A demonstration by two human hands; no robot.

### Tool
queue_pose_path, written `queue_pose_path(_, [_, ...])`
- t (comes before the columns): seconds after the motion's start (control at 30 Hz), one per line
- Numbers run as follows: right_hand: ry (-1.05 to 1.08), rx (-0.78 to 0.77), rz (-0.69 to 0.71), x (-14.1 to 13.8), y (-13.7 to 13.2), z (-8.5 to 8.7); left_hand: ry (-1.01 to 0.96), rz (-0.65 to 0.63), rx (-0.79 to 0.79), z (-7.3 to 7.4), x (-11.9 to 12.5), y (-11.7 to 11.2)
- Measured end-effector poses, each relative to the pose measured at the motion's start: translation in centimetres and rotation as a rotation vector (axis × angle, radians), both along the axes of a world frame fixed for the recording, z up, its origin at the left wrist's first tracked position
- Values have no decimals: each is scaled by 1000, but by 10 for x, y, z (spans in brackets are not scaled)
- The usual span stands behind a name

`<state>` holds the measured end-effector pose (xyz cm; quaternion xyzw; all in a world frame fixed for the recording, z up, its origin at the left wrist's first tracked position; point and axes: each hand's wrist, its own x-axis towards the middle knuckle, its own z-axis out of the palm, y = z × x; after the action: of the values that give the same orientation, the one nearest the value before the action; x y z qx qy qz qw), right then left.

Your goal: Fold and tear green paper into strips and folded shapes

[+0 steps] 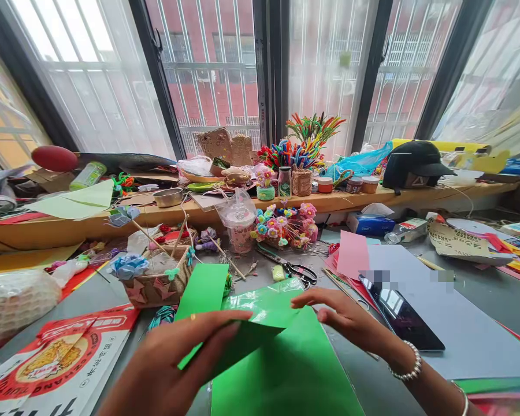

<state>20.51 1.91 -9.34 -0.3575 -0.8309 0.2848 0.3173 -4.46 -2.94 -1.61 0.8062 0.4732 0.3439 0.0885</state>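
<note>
My left hand (pixel 177 358) grips a folded sheet of green paper (pixel 242 335) at its near edge, thumb on top. My right hand (pixel 342 318) rests its fingertips on the fold's right end, fingers spread and slightly curled; a bead bracelet is on that wrist. Beneath lies a larger green sheet (pixel 294 375). A second upright green sheet (pixel 203 289) stands just behind the fold, with a shiny plastic sleeve (pixel 264 300) of green paper beside it.
Scissors (pixel 299 270) lie behind the paper, a dark phone (pixel 398 315) on a grey sheet to the right. A small basket (pixel 156 283) of paper flowers sits left. A cup (pixel 240 228), pipe-cleaner bouquets (pixel 286 225) and a black cap (pixel 413 164) crowd the windowsill ledge.
</note>
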Motion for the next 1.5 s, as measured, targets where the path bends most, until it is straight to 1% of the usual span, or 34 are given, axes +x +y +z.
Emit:
queue_pose_path(0.03, [38,-19,28,-4,-5,4,-64,56,-22,8,-1,4])
queue_pose_path(0.1, [28,1,-9,-12,-12,9,-162,54,-103,19,-2,16])
queue_pose_path(0.17, [25,25,-108,-19,-14,7,-249,26,-185,25,-6,30])
queue_pose_path(0.23, [85,-18,-238,-22,-13,2,-441,101,-163,24,-11,43])
queue_pose_path(0.3, [210,-146,-339,-22,-10,-5,-701,166,-105,12,-13,53])
queue_pose_path(0.33, [284,-221,-364,-21,-8,-9,-841,164,-90,2,-11,56])
queue_pose_path(0.37, [357,-292,-376,-20,-7,-13,-958,116,-135,-10,-6,58])
queue_pose_path(0.43, [473,-398,-378,-18,-6,-19,-1067,45,-308,-38,8,56])
queue_pose_path(0.5, [545,-469,-369,-18,-5,-25,-1091,-34,-570,-66,27,51])
queue_pose_path(0.57, [594,-534,-332,-18,-5,-28,-1087,-62,-804,-87,44,44])
queue_pose_path(0.6, [608,-564,-302,-19,-5,-30,-1119,-109,-896,-94,49,41])
queue_pose_path(0.63, [608,-588,-271,-19,-6,-31,-1172,-154,-989,-100,52,39])
queue_pose_path(0.7, [564,-619,-214,-22,-6,-34,-1283,-233,-1147,-106,52,37])
queue_pose_path(0.77, [492,-653,-156,-24,-6,-38,-1378,-315,-1243,-110,46,37])
queue_pose_path(0.87, [454,-783,-46,-29,-7,-45,-1463,-495,-1273,-113,36,38])
queue_pose_path(0.93, [447,-851,-11,-32,-6,-49,-1485,-622,-1255,-115,33,39])
queue_pose_path(0.97, [432,-860,-10,-32,-6,-51,-1486,-669,-1250,-115,33,39])
queue_pose_path(1.03, [366,-810,-37,-33,-4,-51,-1484,-721,-1246,-115,32,39])
queue_pose_path(1.1, [294,-718,-92,-31,-4,-46,-1476,-703,-1256,-114,32,39])
queue_pose_path(1.13, [260,-636,-145,-30,-4,-42,-1473,-674,-1259,-114,32,39])
queue_pose_path(1.17, [234,-533,-205,-30,-6,-38,-1470,-644,-1258,-113,33,39])
queue_pose_path(1.23, [188,-246,-336,-31,-11,-27,-1462,-585,-1261,-114,34,38])
queue_pose_path(1.27, [161,-109,-365,-34,-15,-23,-1457,-544,-1267,-114,35,38])
queue_pose_path(1.3, [135,10,-366,-38,-19,-19,-1452,-482,-1267,-116,37,38])
queue_pose_path(1.37, [67,144,-287,-49,-27,-14,-1450,-327,-1219,-118,41,36])
queue_pose_path(1.43, [11,197,-210,-61,-32,-12,-1443,-215,-1145,-119,45,33])
queue_pose_path(1.5, [-22,205,-179,-68,-34,-12,-1422,-199,-1096,-116,48,29])
